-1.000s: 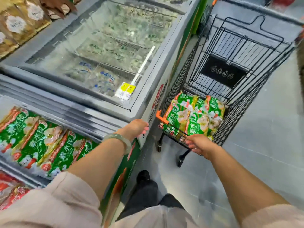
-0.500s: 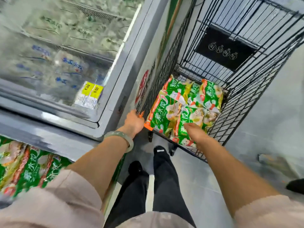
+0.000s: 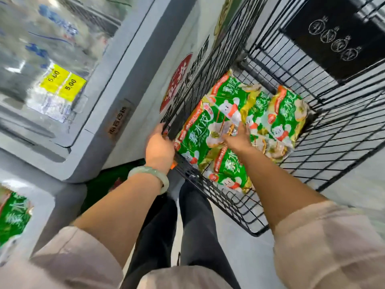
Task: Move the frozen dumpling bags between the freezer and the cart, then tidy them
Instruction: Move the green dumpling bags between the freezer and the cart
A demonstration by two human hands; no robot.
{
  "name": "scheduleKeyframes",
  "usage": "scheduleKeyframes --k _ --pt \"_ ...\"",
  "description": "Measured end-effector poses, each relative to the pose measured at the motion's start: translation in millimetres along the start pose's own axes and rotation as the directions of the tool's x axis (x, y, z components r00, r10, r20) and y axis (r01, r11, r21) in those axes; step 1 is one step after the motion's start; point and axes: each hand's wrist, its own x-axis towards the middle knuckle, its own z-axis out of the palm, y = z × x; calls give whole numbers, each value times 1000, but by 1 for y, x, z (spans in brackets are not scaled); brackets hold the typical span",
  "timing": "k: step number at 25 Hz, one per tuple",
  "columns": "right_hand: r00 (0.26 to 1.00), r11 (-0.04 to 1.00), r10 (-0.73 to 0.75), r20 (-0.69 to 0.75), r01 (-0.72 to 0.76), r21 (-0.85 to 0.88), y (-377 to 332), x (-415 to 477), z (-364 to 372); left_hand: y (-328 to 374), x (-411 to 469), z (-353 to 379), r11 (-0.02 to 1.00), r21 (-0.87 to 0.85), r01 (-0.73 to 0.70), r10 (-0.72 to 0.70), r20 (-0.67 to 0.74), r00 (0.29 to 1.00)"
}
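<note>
Pale-green bracelet (image 3: 154, 174) sits on your left wrist, and just past it your left hand (image 3: 159, 147) curls its fingers round the near left corner of the cart (image 3: 233, 209). This hand is closed on the wire and holds no bag. Your right hand (image 3: 237, 140) is inside the basket, fingers spread and nearly straight, laid on the green bags (image 3: 285, 113); whether it presses or only touches them, I cannot tell. The bags lie flat on the basket floor, overlapping, directly under and ahead of the right hand. Their long sides run away from you and a little to the right. Your right hand is the nearer one, so I judge it should take the next bag. If that bag goes back, the lift must go up and left over the wire wall. Beyond that wall stands the freezer (image 3: 125, 69), just beside the cart, with yellow price tags (image 3: 62, 82) on its glass.
</note>
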Motion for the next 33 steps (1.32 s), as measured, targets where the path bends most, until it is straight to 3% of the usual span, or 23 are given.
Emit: scheduleKeyframes --k 3,5,12,15,19,22,26,33 --pt "999 999 32 -10 -32 28 3 22 7 -15 9 3 994 62 -88 89 -25 996" --pt "998 998 41 -49 -44 -52 6 29 14 -18 12 5 988 89 -129 134 -42 990" --pt "972 950 -128 -197 63 -306 15 28 22 -25 0 4 947 243 -210 246 -128 961" --pt "937 969 -207 -283 156 -193 25 -4 33 -36 -2 2 924 215 -316 338 -76 938" --pt "920 985 -166 -356 134 -112 34 -52 54 -55 -13 0 920 186 -345 362 -65 930" --pt "940 991 -132 -315 113 -77 44 -74 67 -75 -25 -1 913 138 -384 396 -73 915" --pt "976 977 -84 -202 120 175 58 -93 80 -87 -35 -3 918 98 -384 391 -71 918" --pt "983 940 -20 -184 82 332 77 -113 106 -122 -56 -7 920 112 -376 383 -45 923"
